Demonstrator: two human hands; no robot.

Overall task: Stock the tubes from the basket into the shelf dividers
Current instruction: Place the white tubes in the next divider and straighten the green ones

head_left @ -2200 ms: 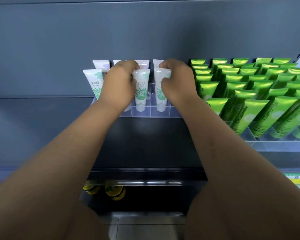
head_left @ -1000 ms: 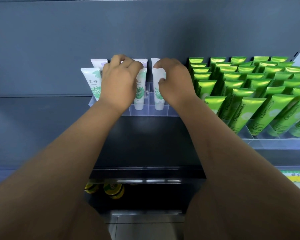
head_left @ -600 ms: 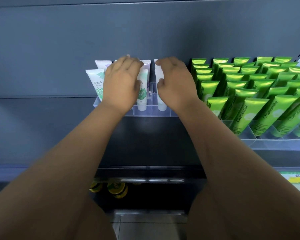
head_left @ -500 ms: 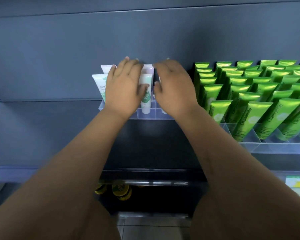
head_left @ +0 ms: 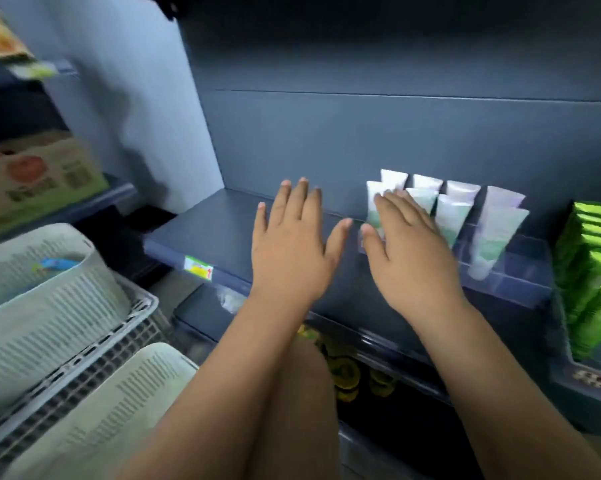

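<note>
Several white tubes with green print (head_left: 451, 213) stand upright in clear shelf dividers (head_left: 521, 271) on the dark shelf (head_left: 209, 230). My left hand (head_left: 292, 244) hovers flat with spread fingers over the shelf, left of the tubes, holding nothing. My right hand (head_left: 410, 254) is flat too, in front of the leftmost tubes, with its fingertips overlapping them; whether they touch is blurred. Pale slotted baskets (head_left: 49, 317) sit at the lower left, with a small blue item (head_left: 54, 263) in the upper one.
Rows of green tubes (head_left: 593, 271) fill the dividers at the far right. A cardboard box (head_left: 35, 181) stands on a side shelf at left. Yellow items (head_left: 344, 372) lie on the lower shelf. A price tag (head_left: 198, 268) marks the shelf's front edge.
Both hands have let go of the tubes, opened flat and pulled back leftward. My view has swung left, bringing the baskets and the side shelf into sight.
</note>
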